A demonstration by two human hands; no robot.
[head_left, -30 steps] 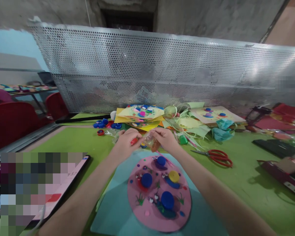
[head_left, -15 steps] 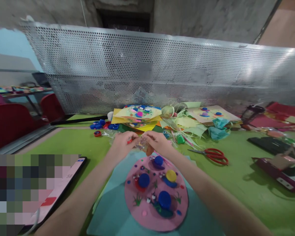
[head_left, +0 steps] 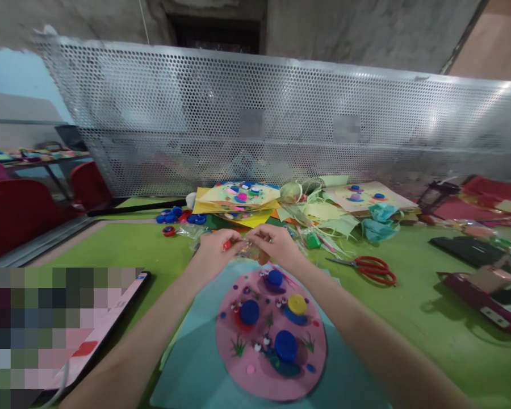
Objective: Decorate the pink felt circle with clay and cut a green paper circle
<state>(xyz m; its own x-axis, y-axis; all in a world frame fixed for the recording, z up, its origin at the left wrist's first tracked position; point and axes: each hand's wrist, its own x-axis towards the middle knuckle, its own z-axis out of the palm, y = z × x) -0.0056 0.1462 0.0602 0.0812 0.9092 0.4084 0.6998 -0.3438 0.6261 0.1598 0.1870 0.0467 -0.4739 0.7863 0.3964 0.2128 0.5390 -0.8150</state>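
Both my hands are above the far edge of a pink round board (head_left: 249,382). My left hand (head_left: 213,253) pinches one side of a small clear plastic bag (head_left: 249,250), and a small red piece (head_left: 226,245) shows at its fingers. The other side of the bag is pinched in my right hand (head_left: 276,245), with something orange-brown (head_left: 263,258) under its fingertips. What the bag contains is too small to make out. Snail figures with blue caps (head_left: 285,346) and a yellow cap (head_left: 297,304) as shells sit on the board, among green grass tufts and coloured dots. Light-blue sheets (head_left: 187,363) lie beneath it.
Red-handled scissors (head_left: 373,269) lie to the right, near a purple device (head_left: 485,301). A tablet (head_left: 106,329) is at the left. Decorated cards (head_left: 238,199), paper scraps (head_left: 323,216) and blue caps (head_left: 169,216) line the back, before a perforated metal panel (head_left: 281,113).
My right hand has shifted slightly right and my fingers have moved a little on the plastic bag. The board and the things around it stay put.
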